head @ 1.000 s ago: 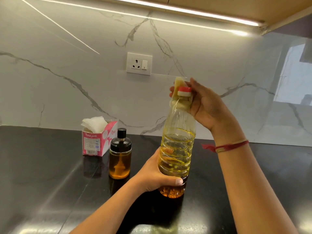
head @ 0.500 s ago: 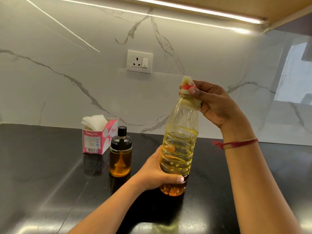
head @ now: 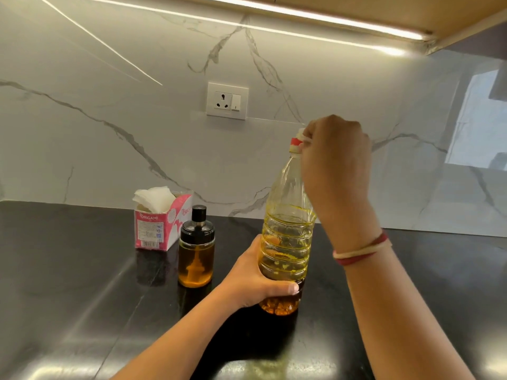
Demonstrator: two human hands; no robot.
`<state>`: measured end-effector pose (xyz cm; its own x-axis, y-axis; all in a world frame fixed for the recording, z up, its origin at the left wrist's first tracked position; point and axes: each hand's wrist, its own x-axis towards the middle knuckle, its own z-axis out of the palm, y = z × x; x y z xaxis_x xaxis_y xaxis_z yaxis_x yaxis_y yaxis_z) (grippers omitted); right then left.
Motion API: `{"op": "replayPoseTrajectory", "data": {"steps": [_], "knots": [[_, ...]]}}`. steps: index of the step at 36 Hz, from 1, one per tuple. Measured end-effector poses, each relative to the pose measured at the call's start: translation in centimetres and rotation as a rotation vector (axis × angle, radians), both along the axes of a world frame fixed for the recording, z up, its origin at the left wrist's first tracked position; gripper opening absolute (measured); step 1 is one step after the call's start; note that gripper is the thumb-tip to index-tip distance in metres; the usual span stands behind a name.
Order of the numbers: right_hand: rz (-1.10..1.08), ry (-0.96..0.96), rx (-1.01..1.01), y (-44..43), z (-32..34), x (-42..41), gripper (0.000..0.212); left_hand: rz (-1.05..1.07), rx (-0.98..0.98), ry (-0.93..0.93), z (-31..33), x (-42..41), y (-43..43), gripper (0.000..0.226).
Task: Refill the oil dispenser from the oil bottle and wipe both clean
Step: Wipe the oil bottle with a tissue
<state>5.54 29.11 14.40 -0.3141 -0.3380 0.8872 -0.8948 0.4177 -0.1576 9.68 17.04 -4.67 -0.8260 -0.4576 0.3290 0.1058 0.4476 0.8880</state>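
A black shiny tabletop point(head: 82, 297) runs up to a white marble wall point(head: 109, 146) with grey lines in it. A white socket point(head: 227, 100) sits on the wall, and a long light strip point(head: 301, 16) glows above it. A pink tissue box point(head: 153, 229) stands near the wall with white tissues point(head: 155, 197) poking out of the top. Just beside the box, at its 4 o'clock, stands the oil dispenser point(head: 196, 259). It is a small glass jar with a black lid, and it is about half full of brown-gold oil.

The oil bottle point(head: 286, 234) stands upright on the tabletop, at 3 o'clock from the dispenser and a little apart from it. Nothing sits between them. The bottle is clear plastic with yellow oil in the lower part (the oil looks darker at the very bottom).

The left hand point(head: 255, 281) comes in from 7 o'clock and wraps around the low part of the bottle, thumb in front. The right hand point(head: 334, 160) comes from 5 o'clock and is curled tight at the top of the bottle. It pinches a pale paper wad point(head: 301, 132) against the red cap point(head: 295, 142) and hides most of the cap. Red and cream threads point(head: 362, 249) are tied around the right wrist.
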Motion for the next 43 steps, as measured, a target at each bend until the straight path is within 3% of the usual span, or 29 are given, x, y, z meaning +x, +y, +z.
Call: {"op": "replayPoseTrajectory", "data": {"steps": [2, 6, 12, 17, 21, 25, 30, 37, 43], "knots": [[0.004, 0.071, 0.037, -0.4, -0.4, 0.8, 0.014, 0.002, -0.002, 0.001, 0.0, 0.0, 0.0, 0.098], [0.297, 0.023, 0.064, -0.8, -0.6, 1.9, 0.015, -0.009, -0.007, 0.002, -0.1, 0.0, 0.0, 0.098], [0.529, 0.0, -0.321, 1.5, 1.5, -1.3, 0.017, -0.021, -0.003, -0.02, -0.1, 0.0, -0.3, 0.094], [0.568, -0.284, -0.432, 1.4, 1.2, -6.4, 0.02, -0.043, 0.014, -0.023, -0.1, 0.0, -0.3, 0.097], [0.795, -0.64, -0.475, -0.6, -0.5, -7.4, 0.021, -0.11, 0.051, -0.023, -0.1, 0.0, -0.4, 0.096], [1.187, -0.996, -0.299, -2.1, -1.5, -7.1, 0.023, -0.161, 0.075, -0.039, 0.1, 0.1, -0.4, 0.095], [1.536, -1.094, -0.097, -2.1, -1.7, -7.8, 0.034, -0.18, 0.083, -0.053, 0.1, 0.3, -0.4, 0.092], [1.504, -0.93, -0.058, -1.3, -2.2, -8.7, 0.03, -0.169, 0.067, -0.051, 0.0, 0.2, -0.4, 0.092], [1.234, -0.869, -0.071, 0.0, -0.6, -8.2, 0.046, -0.136, 0.058, -0.042, -0.1, -0.1, -0.4, 0.092]]}}
